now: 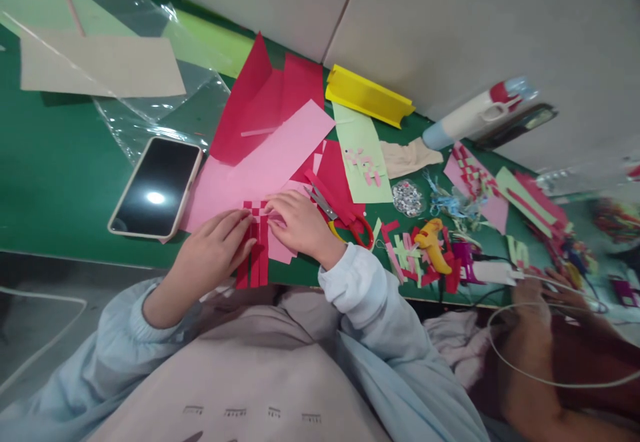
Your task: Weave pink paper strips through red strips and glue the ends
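Note:
A small paper weave (257,207) lies at the table's front edge, with a red and pink check at its top. Several loose red strips (256,262) hang from it over the edge. My left hand (213,242) is curled onto the weave's left side, fingertips holding it. On the other side, my right hand (300,222) has its thumb and forefinger pinched at the end of a pink strip woven through the red ones. Scissors (323,202) with red and yellow handles lie open just beyond my right hand. Pink paper (225,185) spreads beneath the work.
A phone (156,187) lies at left, near clear plastic sleeves (150,112). Red card (250,109), a yellow folded strip (369,97) and a bottle (475,115) stand behind. At right are paper scraps (405,255), a yellow glue gun (434,245) and another person's arm (530,349).

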{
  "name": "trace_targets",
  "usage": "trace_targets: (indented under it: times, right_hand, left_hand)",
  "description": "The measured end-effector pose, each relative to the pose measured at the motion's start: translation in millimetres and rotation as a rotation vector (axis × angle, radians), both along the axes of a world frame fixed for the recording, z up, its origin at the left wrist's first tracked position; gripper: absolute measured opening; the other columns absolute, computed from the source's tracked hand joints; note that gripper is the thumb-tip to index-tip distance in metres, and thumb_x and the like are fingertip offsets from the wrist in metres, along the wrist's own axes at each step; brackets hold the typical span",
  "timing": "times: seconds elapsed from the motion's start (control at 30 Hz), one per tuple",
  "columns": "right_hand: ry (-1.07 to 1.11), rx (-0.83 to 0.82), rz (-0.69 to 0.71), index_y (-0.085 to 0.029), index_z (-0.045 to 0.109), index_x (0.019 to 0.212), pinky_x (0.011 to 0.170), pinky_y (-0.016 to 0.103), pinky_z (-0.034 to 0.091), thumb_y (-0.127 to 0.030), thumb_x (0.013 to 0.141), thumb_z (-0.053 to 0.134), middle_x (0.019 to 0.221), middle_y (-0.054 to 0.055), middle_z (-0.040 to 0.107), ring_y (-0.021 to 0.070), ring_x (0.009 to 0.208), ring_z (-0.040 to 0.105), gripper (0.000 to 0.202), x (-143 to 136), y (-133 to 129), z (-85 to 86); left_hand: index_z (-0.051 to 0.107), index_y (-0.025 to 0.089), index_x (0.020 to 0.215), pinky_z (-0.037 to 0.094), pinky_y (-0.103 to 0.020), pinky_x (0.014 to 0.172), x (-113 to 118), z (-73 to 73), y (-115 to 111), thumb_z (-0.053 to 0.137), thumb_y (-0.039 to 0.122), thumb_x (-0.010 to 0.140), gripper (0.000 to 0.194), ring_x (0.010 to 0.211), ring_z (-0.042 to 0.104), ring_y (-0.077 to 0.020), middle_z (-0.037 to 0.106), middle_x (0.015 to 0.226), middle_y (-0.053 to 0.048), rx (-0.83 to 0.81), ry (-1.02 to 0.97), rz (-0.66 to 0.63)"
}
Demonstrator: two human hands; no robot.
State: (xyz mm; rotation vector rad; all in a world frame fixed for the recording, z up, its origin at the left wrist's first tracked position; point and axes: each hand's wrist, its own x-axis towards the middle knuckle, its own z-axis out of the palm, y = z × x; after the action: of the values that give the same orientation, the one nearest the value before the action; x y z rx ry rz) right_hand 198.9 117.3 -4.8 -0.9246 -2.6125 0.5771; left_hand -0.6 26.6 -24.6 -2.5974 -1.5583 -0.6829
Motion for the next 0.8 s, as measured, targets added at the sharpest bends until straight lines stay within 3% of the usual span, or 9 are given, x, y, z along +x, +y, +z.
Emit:
trace_targets:
  times: [0.4, 0.57, 0.8]
  right_hand:
    - [-0.004, 0.024, 0.002, -0.015, 0.065, 0.105, 0.104, 0.042, 0.041, -0.014, 0.088, 0.055, 0.123, 0.012, 0.068, 0.0247, 0.116, 0.057, 0.019, 1, -4, 2.5]
    - [-0.033, 0.034, -0.035, -0.016, 0.065, 0.103, 0.099, 0.042, 0.042, -0.016, 0.092, 0.049, 0.110, 0.011, 0.071, 0.0250, 0.108, 0.058, 0.019, 3, -9, 6.3]
    - [-0.007, 0.042, -0.032, -0.015, 0.065, 0.105, 0.097, 0.039, 0.043, -0.015, 0.092, 0.049, 0.111, 0.010, 0.071, 0.0241, 0.107, 0.060, 0.020, 0, -12, 3.6]
  left_hand:
    - [0.063, 0.009, 0.123, 0.058, -0.043, 0.095, 1, -1.8, 2, 0.049, 0.028, 0.098, 0.034, 0.113, 0.066, -0.0298, 0.069, 0.122, -0.018, 0.012, -0.014, -0.007]
    - [0.063, 0.007, 0.124, 0.056, -0.046, 0.097, -1, -4.9, 2, 0.048, 0.026, 0.098, 0.035, 0.117, 0.064, -0.0311, 0.068, 0.124, -0.019, -0.016, -0.021, -0.033]
    - [0.063, 0.007, 0.123, 0.055, -0.045, 0.100, -1, -4.9, 1, 0.050, 0.024, 0.097, 0.034, 0.118, 0.062, -0.0303, 0.067, 0.125, -0.019, -0.022, -0.034, -0.055]
